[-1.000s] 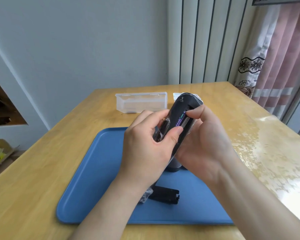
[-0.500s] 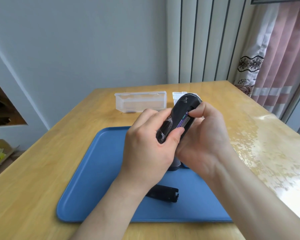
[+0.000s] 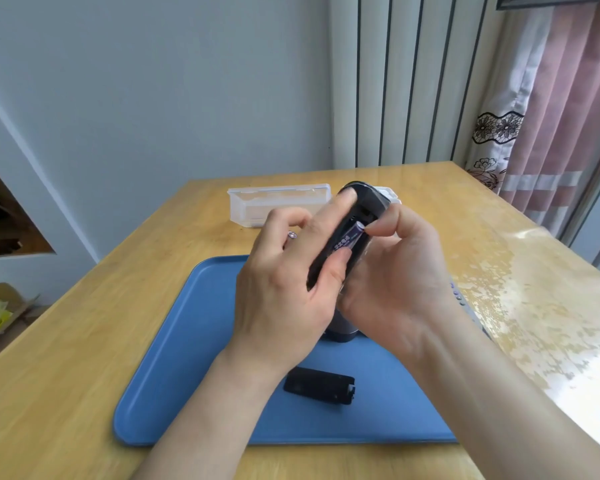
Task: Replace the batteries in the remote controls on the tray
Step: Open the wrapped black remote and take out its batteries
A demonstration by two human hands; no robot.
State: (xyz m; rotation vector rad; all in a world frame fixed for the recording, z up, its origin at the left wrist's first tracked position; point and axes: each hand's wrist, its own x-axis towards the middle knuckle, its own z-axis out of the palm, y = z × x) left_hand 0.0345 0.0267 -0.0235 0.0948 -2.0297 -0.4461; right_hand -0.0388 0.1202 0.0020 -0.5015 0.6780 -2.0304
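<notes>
Left hand [image 3: 281,299]: gripping black remote [image 3: 364,206] above blue tray [image 3: 174,358], thumb pressing on battery [image 3: 349,239].
Right hand [image 3: 395,278]: fingertips pinching battery's upper end.
Battery cover [image 3: 319,389]: lying on tray, near wrists.
Hidden: remote's lower part sitting behind both hands.

The tray [image 3: 174,341] is plain blue on a honey-yellow wooden table [image 3: 84,341]. The remote [image 3: 364,199] and loose battery cover [image 3: 319,385] are black; the battery [image 3: 349,237] is purple with pale lettering, perhaps white. The curtain [image 3: 561,98] is dusty pink with a white band, its lace edge [image 3: 497,128] white with black flowers
</notes>
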